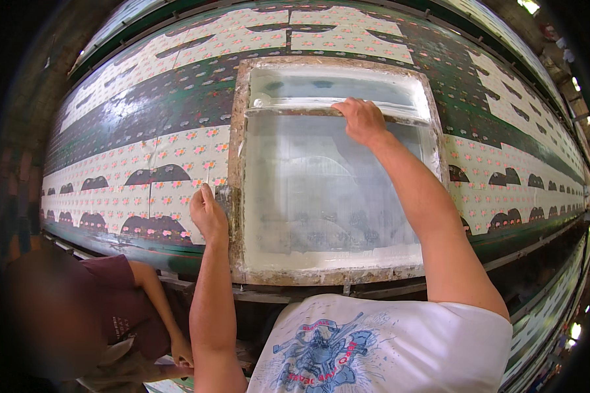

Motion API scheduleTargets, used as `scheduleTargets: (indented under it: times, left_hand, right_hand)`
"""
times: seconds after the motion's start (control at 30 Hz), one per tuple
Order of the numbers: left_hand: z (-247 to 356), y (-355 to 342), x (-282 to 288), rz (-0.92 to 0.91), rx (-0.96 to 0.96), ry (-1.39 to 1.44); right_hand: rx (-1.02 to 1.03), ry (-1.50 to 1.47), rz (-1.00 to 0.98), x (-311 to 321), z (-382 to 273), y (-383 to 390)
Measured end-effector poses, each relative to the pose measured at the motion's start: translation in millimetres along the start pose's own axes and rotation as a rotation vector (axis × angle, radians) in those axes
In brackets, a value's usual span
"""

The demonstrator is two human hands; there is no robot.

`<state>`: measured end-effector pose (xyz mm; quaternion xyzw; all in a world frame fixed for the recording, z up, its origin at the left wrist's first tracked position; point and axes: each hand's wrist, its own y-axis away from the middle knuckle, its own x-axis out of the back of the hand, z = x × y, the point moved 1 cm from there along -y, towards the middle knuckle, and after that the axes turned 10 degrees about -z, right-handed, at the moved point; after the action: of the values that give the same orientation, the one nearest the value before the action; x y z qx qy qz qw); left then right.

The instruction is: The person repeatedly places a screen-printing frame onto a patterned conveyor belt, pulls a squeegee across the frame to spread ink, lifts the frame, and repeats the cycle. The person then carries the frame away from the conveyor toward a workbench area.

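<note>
A wooden-framed printing screen point(237, 216) lies flat over the printed fabric on a long table, its mesh point(308, 183) greyish and translucent. Across its far part runs a squeegee point(288, 112) with a wooden bar, white paste smeared along it. My right hand point(362, 120) is closed over the bar, right of its middle, the arm reaching over the mesh. Just outside the frame's left side, my left hand point(208, 213) is raised with thumb up and fingers curled in. Whatever the left fingers may hold is too small or hidden to make out.
Cream fabric pieces point(177, 147) with pink-orange flowers and dark curved gaps lie in rows along the dark green table point(111, 239). At the lower left stands another person point(111, 295) in a maroon shirt, hands low beside my left arm. More tables point(550, 314) run alongside.
</note>
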<state>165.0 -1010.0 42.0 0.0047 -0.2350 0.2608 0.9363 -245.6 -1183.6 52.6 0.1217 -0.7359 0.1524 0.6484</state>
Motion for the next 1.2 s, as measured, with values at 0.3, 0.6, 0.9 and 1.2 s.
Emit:
scheduleTargets:
  times: [0.3,0.6,0.9,1.2]
  left_hand:
    - [6,11,7,0.003,0.048,-0.106]
    - [-8,6,-15,0.124,-0.064,-0.126]
    - [-11,-1,-6,-0.021,0.053,-0.164]
    - [-9,4,6,-0.077,0.031,-0.139]
  right_hand:
    - [0.073,-0.100,-0.009,9,-12,45]
    - [-0.002,-0.093,-0.058,30,33,-15]
    - [0.004,-0.047,-0.219,31,25,-4]
    - [0.012,-0.051,-0.281,32,-50,110]
